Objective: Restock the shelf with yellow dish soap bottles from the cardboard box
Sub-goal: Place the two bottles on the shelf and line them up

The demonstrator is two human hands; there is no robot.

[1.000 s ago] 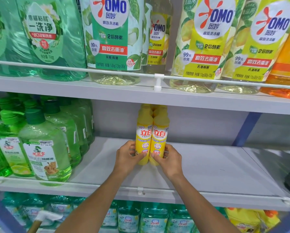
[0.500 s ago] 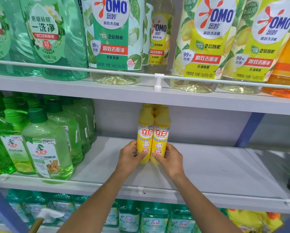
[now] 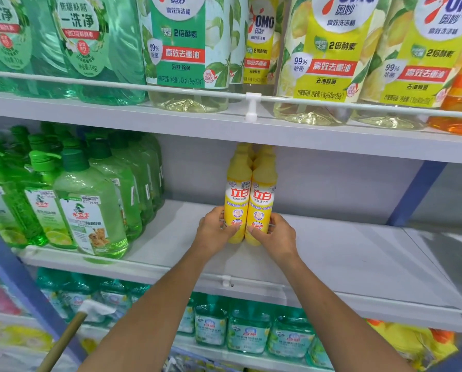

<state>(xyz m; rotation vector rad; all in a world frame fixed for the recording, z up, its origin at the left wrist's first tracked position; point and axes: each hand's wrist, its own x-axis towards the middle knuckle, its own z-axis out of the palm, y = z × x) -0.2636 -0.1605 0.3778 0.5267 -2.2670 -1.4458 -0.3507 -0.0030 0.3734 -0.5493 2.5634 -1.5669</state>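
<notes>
While my left hand (image 3: 214, 230) and right hand (image 3: 275, 236) clamp fingers (image 3: 230, 230) low on two bottles (image 3: 238, 194), I reckon them full, stiff, slick; green bottles (image 3: 90, 221) crowd nine o'clock.

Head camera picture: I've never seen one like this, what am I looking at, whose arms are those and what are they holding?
No machine here. The picture comes from a wide-angle camera worn on a person's head, looking forward and down, so the two bare arms reaching in from below are the wearer's own. The left hand grips one slim yellow plastic dish soap bottle; the right hand grips a second yellow bottle touching it. Both appear to stand upright on the white flat shelf. More yellow tops show just behind them. Left of them on that shelf stand clear green pump bottles. The upper shelf carries large green and yellow bottles.
</notes>
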